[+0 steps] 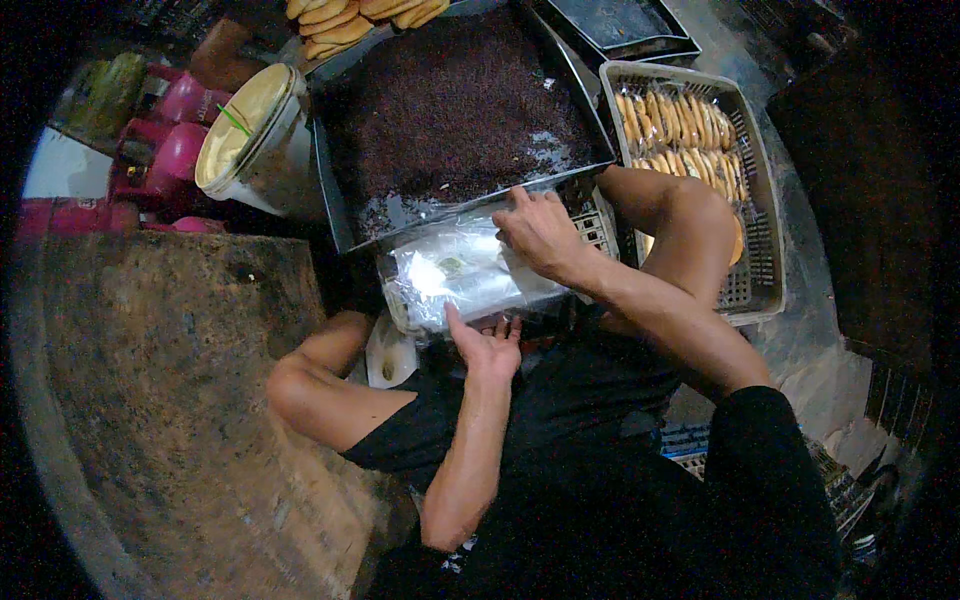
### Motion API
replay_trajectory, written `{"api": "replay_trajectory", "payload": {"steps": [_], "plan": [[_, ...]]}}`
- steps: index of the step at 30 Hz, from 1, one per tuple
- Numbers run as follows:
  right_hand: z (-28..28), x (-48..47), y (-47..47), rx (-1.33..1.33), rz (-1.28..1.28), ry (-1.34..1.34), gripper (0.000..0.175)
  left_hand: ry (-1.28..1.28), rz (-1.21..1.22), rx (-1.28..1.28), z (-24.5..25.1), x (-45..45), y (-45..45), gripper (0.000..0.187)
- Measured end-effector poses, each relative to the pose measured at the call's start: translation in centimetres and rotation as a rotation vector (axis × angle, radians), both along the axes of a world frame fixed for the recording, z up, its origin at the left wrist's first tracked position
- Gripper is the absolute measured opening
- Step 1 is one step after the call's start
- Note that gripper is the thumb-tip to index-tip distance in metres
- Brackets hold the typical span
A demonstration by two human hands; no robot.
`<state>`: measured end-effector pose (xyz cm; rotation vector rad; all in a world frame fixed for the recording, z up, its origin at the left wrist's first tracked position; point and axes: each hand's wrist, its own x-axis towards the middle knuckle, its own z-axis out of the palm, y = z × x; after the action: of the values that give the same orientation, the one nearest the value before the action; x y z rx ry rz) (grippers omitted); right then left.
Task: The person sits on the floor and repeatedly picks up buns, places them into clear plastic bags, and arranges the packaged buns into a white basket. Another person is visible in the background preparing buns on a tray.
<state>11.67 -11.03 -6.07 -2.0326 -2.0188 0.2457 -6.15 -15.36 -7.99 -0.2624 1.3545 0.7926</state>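
Note:
A stack of clear plastic bags (469,262) lies before me, shiny with glare and bearing a small greenish mark. My right hand (541,231) is at the upper right of the stack, its fingers curled and pinching the plastic. At the lower edge my left hand (489,349) is turned palm up, thumb and fingers apart. The left thumb touches the plastic, and no object shows in the palm. Just beyond the bags stands a large metal tray (390,229) with a layer of dark brown crumbly granules (457,112).
Right of my knee, a plastic basket (772,247) holds rows of wrapped round pastries (675,120). To the left stand a white bucket (277,157) of pale cream and pink gas cylinders (176,157). Unwrapped flat breads (334,26) and another person's arm (221,56) are beyond. A wooden board (172,360) is nearer.

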Motion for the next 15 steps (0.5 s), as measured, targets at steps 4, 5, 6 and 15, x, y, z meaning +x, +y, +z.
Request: {"api": "replay_trajectory", "payload": {"steps": [4, 5, 6, 15], "plan": [[0.0, -0.3, 0.9, 0.058, -0.086, 0.032, 0.025, 0.010, -0.044, 0.096, 0.8, 1.3, 0.0, 0.071], [0.0, 0.2, 1.1, -0.040, -0.075, 0.042, 0.027, -0.039, -0.035, 0.191, 0.3, 1.4, 0.3, 0.069], [1.1, 0.3, 1.4, -0.138, -0.056, 0.052, 0.028, -0.085, -0.017, 0.287, -0.6, 1.1, 0.6, 0.066], [7.5, 8.4, 7.6, 0.314, -0.063, 0.355, 0.021, 0.185, -0.103, 0.313, 0.2, 0.3, 2.6, 0.045]]}}
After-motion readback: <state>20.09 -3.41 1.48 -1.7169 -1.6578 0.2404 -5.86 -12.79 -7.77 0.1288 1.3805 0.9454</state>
